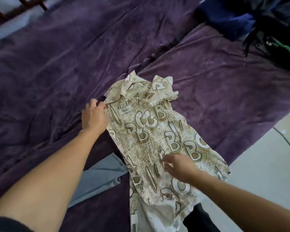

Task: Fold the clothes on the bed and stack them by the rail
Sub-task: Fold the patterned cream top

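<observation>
Left hand point(95, 115) pinches the shirt point(151, 134) edge beside the collar. Right hand point(179, 166), fingers loosely spread, rests on its lower half. Shirt lies on the bed point(40, 64) (smoothing step, judged). Next: fold the pinched side inward.

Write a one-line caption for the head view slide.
Left hand pinches the patterned shirt near its collar, right hand spread over it, on the purple bedspread.

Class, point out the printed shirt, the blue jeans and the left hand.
printed shirt point(151, 131), head view, middle of its front
blue jeans point(100, 176), head view, middle of the visible part
left hand point(95, 117), head view, back of the hand
</observation>
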A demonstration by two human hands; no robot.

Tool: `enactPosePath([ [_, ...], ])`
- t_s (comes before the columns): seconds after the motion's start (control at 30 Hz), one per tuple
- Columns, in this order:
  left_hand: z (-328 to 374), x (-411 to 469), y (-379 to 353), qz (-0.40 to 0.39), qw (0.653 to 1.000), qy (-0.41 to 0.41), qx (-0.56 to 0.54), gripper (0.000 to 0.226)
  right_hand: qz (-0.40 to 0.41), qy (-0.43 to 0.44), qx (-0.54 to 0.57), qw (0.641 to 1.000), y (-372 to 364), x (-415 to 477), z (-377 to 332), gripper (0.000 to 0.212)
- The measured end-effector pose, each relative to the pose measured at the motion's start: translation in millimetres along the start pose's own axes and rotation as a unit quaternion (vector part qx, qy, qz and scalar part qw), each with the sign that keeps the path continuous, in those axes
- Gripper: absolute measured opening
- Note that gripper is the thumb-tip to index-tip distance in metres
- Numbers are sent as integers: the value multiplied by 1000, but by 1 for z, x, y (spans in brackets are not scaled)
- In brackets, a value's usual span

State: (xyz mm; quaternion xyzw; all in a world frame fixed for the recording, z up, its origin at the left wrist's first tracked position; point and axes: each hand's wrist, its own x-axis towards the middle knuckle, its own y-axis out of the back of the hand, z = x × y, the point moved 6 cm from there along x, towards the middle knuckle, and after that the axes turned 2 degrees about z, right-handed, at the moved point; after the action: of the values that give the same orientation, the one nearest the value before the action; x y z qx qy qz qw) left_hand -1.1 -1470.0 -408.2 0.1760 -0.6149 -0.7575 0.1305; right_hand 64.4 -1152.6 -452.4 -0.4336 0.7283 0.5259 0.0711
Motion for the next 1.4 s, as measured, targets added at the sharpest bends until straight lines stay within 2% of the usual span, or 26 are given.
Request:
enactPosePath([
  [0.13,24,35,10,36,997,39,-52,23,98,-161,-2,982,72,33,76,17],
  [0.23,50,73,-7,24,997,30,-62,34,145,-198,5,970,98,73,112,15],
  [0.3,61,99,-28,7,997,39,-59,48,172,-202,39,964,101,107,122,26],
  [0.37,63,122,-56,-30,997,66,-39,58,154,-209,104,960,89,140,123,58],
  [0.4,59,131,-69,-48,994,88,-44,54,137,-213,121,960,80,152,121,66],
  [0.43,52,140,-79,-54,989,117,-71,44,129,-212,121,961,73,160,120,63],
  [0.5,30,157,-91,-31,959,208,-191,22,163,-187,104,963,63,161,119,35],
  [0.53,18,163,-96,-17,937,253,-242,20,194,-169,108,960,63,158,119,29],
  [0.6,3,169,-105,-14,911,299,-285,20,240,-146,108,954,68,150,117,34],
  [0.67,3,169,-114,-35,904,305,-299,16,249,-117,95,957,73,150,115,23],
  [0.7,7,168,-116,-44,903,302,-302,20,245,-110,90,959,76,153,114,25],
  [0.73,11,168,-116,-50,906,296,-297,26,256,-99,93,957,84,157,114,36],
  [0.87,12,176,-93,-28,921,249,-297,31,387,-3,134,912,151,201,86,53],
  [0.9,12,177,-85,-22,922,236,-307,30,374,23,130,918,168,223,74,59],
  [0.93,12,178,-77,-15,921,224,-319,26,320,39,102,941,179,247,61,67],
  [1.0,13,179,-57,8,913,212,-349,26,142,35,11,989,178,291,45,74],
  [1.03,14,182,-47,23,904,213,-369,25,63,25,-23,997,174,301,43,61],
  [1.07,13,186,-38,39,893,224,-389,23,32,17,-35,999,176,302,45,37],
  [1.1,10,190,-30,58,882,235,-405,21,52,20,-24,998,184,297,47,16],
  [1.13,7,195,-24,77,873,247,-414,19,121,29,-6,992,199,286,51,12],
  [1.2,-2,201,-17,101,869,273,-401,15,323,68,27,944,229,252,51,13],
  [1.23,-6,200,-19,98,870,288,-389,4,386,107,31,916,235,231,41,15],
  [1.27,-10,198,-24,88,866,304,-387,20,413,155,17,897,231,210,27,16],
  [1.33,-19,182,-31,77,857,330,-389,43,358,255,-11,898,195,173,-13,17],
  [1.37,-24,169,-31,82,859,338,-376,46,276,293,-29,915,164,159,-31,19],
  [1.4,-31,155,-32,80,863,346,-360,47,154,322,-67,932,126,147,-46,21],
])
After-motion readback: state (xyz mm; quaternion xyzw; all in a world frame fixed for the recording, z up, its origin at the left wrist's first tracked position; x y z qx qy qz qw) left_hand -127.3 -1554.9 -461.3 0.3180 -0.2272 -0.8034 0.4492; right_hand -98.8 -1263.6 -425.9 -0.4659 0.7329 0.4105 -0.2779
